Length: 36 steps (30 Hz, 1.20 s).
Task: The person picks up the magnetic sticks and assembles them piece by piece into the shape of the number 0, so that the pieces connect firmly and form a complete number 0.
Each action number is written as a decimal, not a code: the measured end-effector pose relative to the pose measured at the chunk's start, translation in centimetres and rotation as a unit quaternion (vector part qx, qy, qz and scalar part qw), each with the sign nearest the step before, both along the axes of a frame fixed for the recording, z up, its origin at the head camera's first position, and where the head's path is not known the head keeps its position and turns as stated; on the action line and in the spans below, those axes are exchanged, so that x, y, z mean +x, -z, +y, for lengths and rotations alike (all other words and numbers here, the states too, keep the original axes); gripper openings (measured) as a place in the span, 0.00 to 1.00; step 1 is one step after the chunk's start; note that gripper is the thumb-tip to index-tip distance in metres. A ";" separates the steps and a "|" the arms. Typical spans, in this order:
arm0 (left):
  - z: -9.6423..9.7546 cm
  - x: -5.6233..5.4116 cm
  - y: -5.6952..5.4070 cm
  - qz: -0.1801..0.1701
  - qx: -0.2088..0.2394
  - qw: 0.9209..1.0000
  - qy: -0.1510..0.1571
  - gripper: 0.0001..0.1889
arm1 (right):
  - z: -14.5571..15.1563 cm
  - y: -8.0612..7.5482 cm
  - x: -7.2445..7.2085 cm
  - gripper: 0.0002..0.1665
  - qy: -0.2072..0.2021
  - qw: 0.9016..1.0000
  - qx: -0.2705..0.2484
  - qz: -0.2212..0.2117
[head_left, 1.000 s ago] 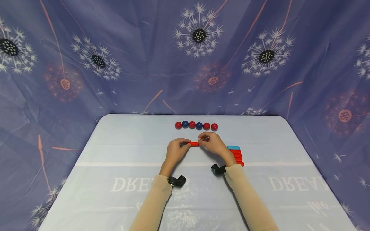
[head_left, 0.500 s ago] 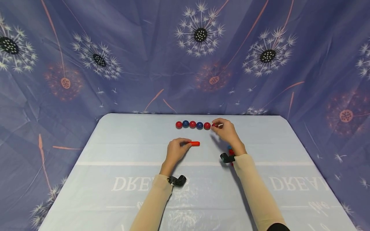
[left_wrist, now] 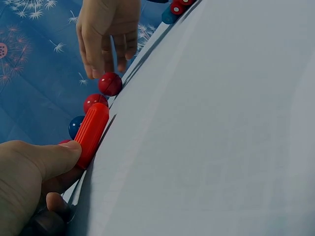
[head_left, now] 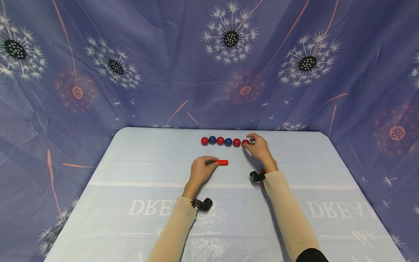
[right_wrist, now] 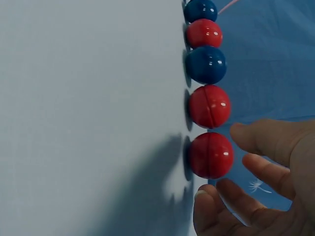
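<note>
My left hand (head_left: pixel 200 170) pinches one end of a short red ribbed stick (left_wrist: pixel 92 132) between thumb and fingers, low over the table. My right hand (head_left: pixel 259 147) is at the right end of a row of shiny balls, around the last red ball (right_wrist: pixel 211 155). In the right wrist view the thumb and fingers are spread about that ball, with gaps between them and it. Beside it sits another red ball (right_wrist: pixel 209 106), then a blue ball (right_wrist: pixel 206 64), with further red and blue ones alternating leftward.
Several red sticks (left_wrist: pixel 178 7) and a blue stick (left_wrist: pixel 169 16) lie together on the right, mostly hidden by my right wrist in the head view. A white cloth with printed letters covers the table (head_left: pixel 144 174). A purple dandelion-print curtain (head_left: pixel 170 72) hangs behind the far edge.
My right hand has left the red stick and moved away and rightward to the last red ball, where its fingers have since spread. The left hand keeps hold of the stick in place.
</note>
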<state>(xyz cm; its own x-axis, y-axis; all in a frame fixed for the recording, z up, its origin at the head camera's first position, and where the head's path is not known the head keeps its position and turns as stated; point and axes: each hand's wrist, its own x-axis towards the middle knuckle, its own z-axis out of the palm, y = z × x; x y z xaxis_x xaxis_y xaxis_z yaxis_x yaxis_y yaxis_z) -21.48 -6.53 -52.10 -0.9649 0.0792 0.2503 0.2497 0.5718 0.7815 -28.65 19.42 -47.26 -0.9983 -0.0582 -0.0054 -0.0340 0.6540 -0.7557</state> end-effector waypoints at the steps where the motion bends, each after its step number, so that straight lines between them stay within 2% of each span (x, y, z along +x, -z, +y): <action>1: 0.0 0.0 0.0 -0.001 0.001 1.000 0.000 0.09 | 0.0 0.1 0.0 0.29 0.002 1.000 0.003 0.001; 9: 0.1 -0.1 0.0 -0.013 0.004 1.000 0.006 0.08 | -0.4 0.8 0.1 0.25 0.027 1.000 0.012 0.002; 16: 0.1 0.0 0.1 -0.009 0.004 1.000 0.003 0.08 | -0.5 1.3 0.1 0.23 0.048 0.999 0.021 0.007; 36: -0.2 -0.1 0.4 -0.007 0.014 1.000 0.005 0.08 | -1.3 0.8 2.4 0.23 0.038 0.999 -0.021 0.007</action>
